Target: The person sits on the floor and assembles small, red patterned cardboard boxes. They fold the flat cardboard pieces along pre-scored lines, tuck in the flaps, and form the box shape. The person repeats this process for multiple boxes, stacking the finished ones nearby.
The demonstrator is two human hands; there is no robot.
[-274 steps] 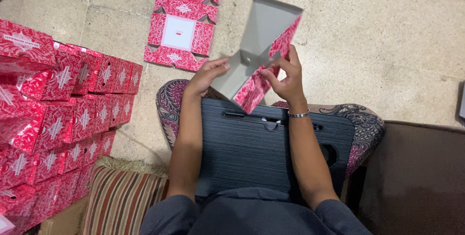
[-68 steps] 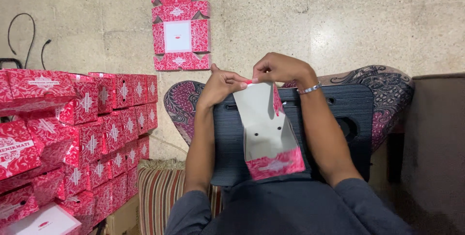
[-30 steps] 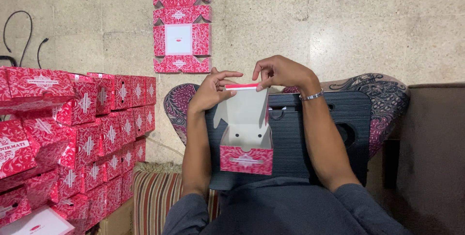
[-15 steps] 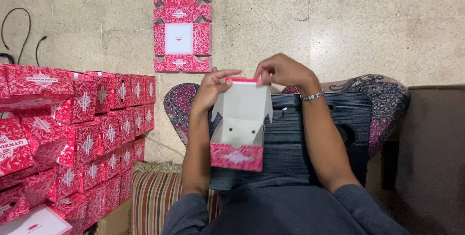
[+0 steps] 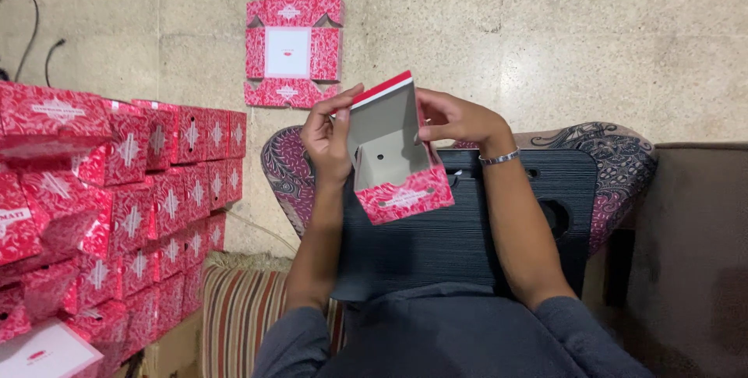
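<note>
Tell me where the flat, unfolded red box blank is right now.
In the head view, the flat box blank lies on the floor at top centre-left, beyond the half-folded box held between both hands, and right of the stacked red boxes.

The half-folded cardboard box (image 5: 396, 161) is red with a white pattern outside and plain grey inside. It is held up above the lap, tilted, open side toward the camera, its white-edged flap raised at the top.
</note>
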